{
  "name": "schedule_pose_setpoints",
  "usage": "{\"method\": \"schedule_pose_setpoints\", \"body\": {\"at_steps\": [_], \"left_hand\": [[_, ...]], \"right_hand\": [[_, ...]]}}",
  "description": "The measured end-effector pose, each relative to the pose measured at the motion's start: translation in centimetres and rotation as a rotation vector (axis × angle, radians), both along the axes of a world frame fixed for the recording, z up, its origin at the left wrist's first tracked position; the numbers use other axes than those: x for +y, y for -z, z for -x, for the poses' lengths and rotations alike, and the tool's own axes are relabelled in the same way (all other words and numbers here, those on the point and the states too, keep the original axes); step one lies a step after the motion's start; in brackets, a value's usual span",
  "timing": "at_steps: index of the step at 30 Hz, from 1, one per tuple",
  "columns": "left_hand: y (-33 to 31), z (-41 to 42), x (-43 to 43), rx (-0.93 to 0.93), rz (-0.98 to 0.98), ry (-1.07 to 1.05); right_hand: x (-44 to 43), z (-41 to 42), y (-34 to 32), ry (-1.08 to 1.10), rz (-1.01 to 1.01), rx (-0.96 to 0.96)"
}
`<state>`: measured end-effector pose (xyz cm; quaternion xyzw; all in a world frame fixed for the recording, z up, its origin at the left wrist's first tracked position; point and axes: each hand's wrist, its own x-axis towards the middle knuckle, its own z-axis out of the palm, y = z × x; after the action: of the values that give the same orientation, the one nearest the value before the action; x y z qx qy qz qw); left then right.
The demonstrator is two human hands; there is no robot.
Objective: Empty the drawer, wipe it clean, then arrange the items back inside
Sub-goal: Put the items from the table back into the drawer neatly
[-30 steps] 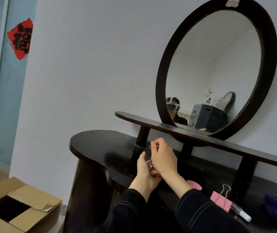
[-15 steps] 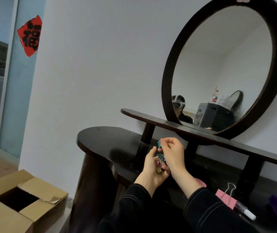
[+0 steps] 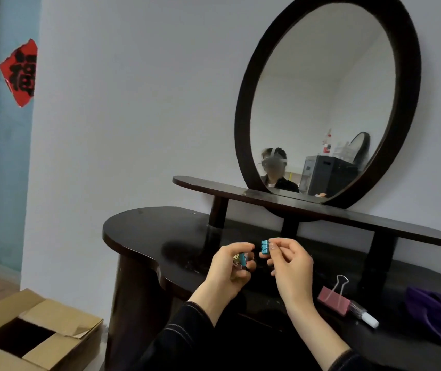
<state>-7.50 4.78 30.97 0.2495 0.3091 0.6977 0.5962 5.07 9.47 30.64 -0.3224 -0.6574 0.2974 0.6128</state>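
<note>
My right hand (image 3: 287, 261) pinches a small blue binder clip (image 3: 265, 246) between thumb and fingertips above the dark dressing table (image 3: 160, 231). My left hand (image 3: 230, 269) sits just left of it, its fingers curled round a bunch of small clips (image 3: 240, 261), one teal and one gold showing. The two hands are a little apart. On the table to the right lie a large pink binder clip (image 3: 333, 299) and a small clear tube with a white cap (image 3: 364, 315). The drawer is out of view.
A purple cloth (image 3: 439, 314) lies at the table's right end. A raised shelf (image 3: 321, 210) and an oval mirror (image 3: 326, 97) stand behind the hands. An open cardboard box (image 3: 26, 338) sits on the floor at the left.
The hands were pressed together over the bunch of clips. My right hand has drawn a blue clip away to the right, and the hands have separated.
</note>
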Motion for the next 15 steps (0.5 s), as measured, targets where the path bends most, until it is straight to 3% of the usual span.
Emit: {"method": "schedule_pose_setpoints", "body": {"at_steps": [3,8,15], "left_hand": [[0.2,-1.5,-1.1,0.256,-0.027,-0.036],[0.5,-3.0,-1.9,0.509,-0.048,-0.044],[0.2,-3.6,-1.3,0.591,0.000,-0.010]], "right_hand": [[-0.9,-2.2,0.3,-0.080,0.073,-0.048],[-1.8,-4.9,0.4,-0.148,0.184,-0.011],[-2.0,-5.6,0.6,-0.166,0.278,0.017]]}}
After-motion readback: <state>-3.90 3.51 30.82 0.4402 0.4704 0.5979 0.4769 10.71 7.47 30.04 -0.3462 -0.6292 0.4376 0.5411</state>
